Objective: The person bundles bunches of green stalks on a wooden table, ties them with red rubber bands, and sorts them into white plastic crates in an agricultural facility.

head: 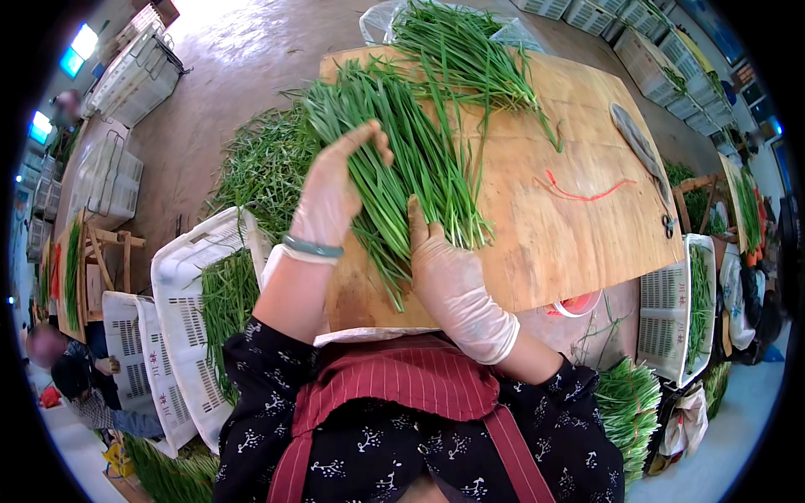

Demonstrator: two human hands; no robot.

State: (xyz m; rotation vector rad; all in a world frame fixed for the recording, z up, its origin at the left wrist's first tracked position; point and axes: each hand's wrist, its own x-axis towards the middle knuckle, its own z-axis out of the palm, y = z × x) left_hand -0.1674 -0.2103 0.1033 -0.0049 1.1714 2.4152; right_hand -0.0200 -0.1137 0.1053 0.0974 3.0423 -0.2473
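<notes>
A loose bunch of garlic chives (390, 170) lies across a plywood board (566, 207), leaves pointing away and pale cut ends towards me. My left hand (333, 182), in a thin glove with a green bangle at the wrist, is cupped along the bunch's left side. Its fingers curl over the leaves; whether they grip is unclear. Near the pale ends, my right hand (446, 276), also gloved, holds stalks with its thumb upright and its fingers partly hidden. A second pile of chives (465, 53) rests at the board's far edge, partly on a clear plastic bag (375, 25).
On the board's right lie a red tie (588, 198), a grey cloth (638, 148) and scissors (669, 226). Leaf trimmings (264, 170) heap at left. White crates (182, 251) flank me; bundled chives (629, 409) stand at lower right. Another person (88, 377) is at far left.
</notes>
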